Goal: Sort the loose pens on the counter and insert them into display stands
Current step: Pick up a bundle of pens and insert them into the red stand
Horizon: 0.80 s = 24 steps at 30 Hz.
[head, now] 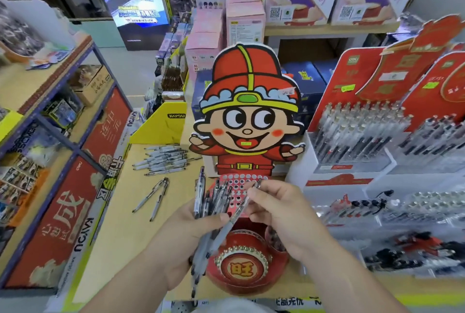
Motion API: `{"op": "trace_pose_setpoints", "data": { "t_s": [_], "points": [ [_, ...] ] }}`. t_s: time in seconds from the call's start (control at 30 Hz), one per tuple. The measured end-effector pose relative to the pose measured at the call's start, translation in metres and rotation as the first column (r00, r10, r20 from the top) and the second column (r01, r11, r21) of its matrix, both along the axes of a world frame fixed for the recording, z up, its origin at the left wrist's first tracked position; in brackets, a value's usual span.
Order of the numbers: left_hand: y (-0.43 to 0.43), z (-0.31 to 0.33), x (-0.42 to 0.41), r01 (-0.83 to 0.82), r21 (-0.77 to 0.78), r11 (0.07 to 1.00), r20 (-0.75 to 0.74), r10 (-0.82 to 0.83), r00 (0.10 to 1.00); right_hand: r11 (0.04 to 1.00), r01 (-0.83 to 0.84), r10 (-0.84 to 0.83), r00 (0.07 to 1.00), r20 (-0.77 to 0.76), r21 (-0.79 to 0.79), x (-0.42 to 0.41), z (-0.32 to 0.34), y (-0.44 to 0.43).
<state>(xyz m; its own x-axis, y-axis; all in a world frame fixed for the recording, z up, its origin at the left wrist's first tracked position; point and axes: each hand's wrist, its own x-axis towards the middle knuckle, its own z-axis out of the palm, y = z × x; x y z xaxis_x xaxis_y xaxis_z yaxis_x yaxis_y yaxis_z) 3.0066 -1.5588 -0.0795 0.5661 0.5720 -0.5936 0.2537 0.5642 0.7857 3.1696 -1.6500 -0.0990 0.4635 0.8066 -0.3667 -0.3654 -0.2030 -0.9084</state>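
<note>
My left hand (191, 227) grips a bundle of pens (210, 199), their tops fanned up in front of the red cartoon-boy display stand (247, 116). My right hand (279, 209) pinches a single pen (242, 208) drawn at a slant from that bundle, its tip near the stand's perforated hole panel (245, 180). A pile of loose pens (163, 159) lies on the yellow counter (120, 224) at the back left. Two more pens (154, 195) lie crossed nearer to me.
Red tiered stands filled with pens (357, 134) rise on the right, with more pen trays (402, 207) in front of them. A yellow box (161, 126) sits behind the loose pile. Shelving (50, 101) runs along the left; stacked boxes (226, 28) stand behind.
</note>
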Motion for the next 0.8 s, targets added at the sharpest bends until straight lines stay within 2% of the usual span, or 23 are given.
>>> {"op": "trace_pose_setpoints", "data": {
  "t_s": [0.1,0.17,0.23,0.3,0.37,0.47,0.63,0.7,0.8],
  "points": [
    [0.027,-0.001,-0.017,-0.029,-0.046,0.999,0.028,0.031,0.999,0.991,0.131,-0.13,0.991,-0.032,0.037,-0.004,0.009,0.008],
    [0.046,-0.005,-0.029,-0.014,-0.085,0.996,0.059,0.019,0.998,0.972,0.23,-0.231,0.973,0.015,0.057,-0.003,0.017,0.009],
    [0.063,-0.012,-0.041,-0.002,-0.124,0.992,0.082,0.013,0.997,0.949,0.312,-0.316,0.936,0.156,0.055,-0.003,0.021,0.006],
    [0.077,-0.016,-0.053,0.015,-0.158,0.987,0.099,0.0,0.995,0.932,0.363,-0.341,0.867,0.363,0.009,-0.005,0.02,0.004],
    [0.087,-0.019,-0.059,0.019,-0.183,0.983,0.106,0.001,0.994,0.917,0.396,-0.309,0.78,0.543,-0.047,-0.012,0.013,0.003],
    [0.094,-0.023,-0.066,0.014,-0.241,0.97,0.133,0.019,0.991,0.91,0.393,-0.182,0.668,0.722,-0.135,-0.024,0.001,0.003],
    [0.098,-0.02,-0.067,-0.004,-0.28,0.96,0.135,0.043,0.99,0.939,0.298,0.024,0.449,0.893,-0.175,-0.032,-0.003,0.006],
    [0.096,-0.019,-0.066,0.001,-0.258,0.966,0.129,0.033,0.991,0.947,0.252,0.081,0.415,0.906,-0.2,-0.027,-0.005,0.008],
    [0.091,-0.017,-0.065,0.0,-0.249,0.969,0.13,0.033,0.991,0.95,0.205,0.12,0.462,0.878,-0.238,-0.018,-0.01,0.012]
  ]
}}
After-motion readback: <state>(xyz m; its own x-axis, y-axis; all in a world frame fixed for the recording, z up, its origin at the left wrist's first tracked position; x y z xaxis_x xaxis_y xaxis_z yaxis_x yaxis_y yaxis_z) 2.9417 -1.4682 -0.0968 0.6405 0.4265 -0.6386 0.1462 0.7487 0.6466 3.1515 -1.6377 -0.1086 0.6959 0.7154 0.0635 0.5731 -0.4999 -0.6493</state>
